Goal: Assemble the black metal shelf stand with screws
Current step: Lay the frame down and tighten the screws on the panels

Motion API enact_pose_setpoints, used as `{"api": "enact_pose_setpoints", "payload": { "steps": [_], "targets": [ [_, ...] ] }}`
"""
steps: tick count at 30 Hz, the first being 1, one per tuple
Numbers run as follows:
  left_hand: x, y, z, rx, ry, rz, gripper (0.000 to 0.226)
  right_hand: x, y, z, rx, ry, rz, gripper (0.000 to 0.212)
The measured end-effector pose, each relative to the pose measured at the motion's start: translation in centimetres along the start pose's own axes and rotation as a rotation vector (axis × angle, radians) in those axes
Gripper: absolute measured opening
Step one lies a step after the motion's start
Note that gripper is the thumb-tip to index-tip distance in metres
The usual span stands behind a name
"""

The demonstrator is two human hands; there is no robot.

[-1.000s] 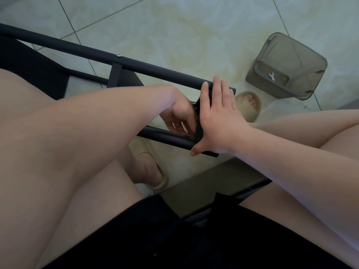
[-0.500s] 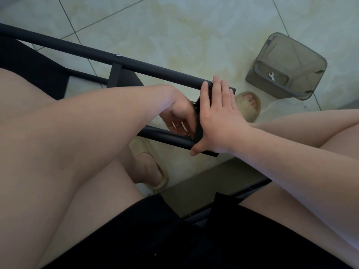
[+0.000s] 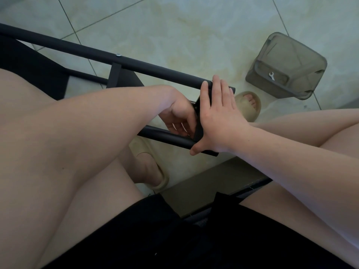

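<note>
Pressure from my straight right fingers [image 3: 221, 94] should steady the cross bracket [image 3: 198, 131] while my left fingers [image 3: 180, 127], curled at its nine o'clock, pinch the screw [image 3: 188, 135] in squarely.

Bare forearms and legs, left hand [image 3: 180, 115] and right hand [image 3: 219, 121] without rings or watch, black shorts [image 3: 155, 239] across the lap, beige open-toe slide sandal [image 3: 157, 178] just beyond the shorts, matching sandal [image 3: 250, 113] farther beyond them, toes showing.
</note>
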State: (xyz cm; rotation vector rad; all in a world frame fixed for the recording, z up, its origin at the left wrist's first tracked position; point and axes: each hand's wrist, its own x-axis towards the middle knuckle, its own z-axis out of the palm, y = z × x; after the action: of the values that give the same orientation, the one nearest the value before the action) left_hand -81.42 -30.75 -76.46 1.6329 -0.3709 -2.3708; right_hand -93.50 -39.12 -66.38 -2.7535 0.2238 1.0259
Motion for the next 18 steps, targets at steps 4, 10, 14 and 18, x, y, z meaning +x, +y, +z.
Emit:
{"api": "enact_pose_setpoints", "payload": {
  "steps": [4,10,14,18],
  "targets": [
    [0.34,-0.06,0.27,0.030,0.020,-0.018,0.013,0.04,0.03,0.08,-0.005,-0.001,-0.001,0.167],
    [0.34,0.06,0.29,0.006,0.023,-0.013,0.018,0.04,0.15,0.11,-0.009,-0.005,-0.004,0.166],
    [-0.07,-0.11,0.09,0.010,-0.008,0.004,0.027,0.10,0.14,0.04,-0.022,-0.014,-0.005,0.166],
    [-0.15,0.00,0.42,0.018,0.000,0.009,0.015,0.04,0.13,-0.03,-0.011,-0.014,-0.001,0.167]
  ]
}}
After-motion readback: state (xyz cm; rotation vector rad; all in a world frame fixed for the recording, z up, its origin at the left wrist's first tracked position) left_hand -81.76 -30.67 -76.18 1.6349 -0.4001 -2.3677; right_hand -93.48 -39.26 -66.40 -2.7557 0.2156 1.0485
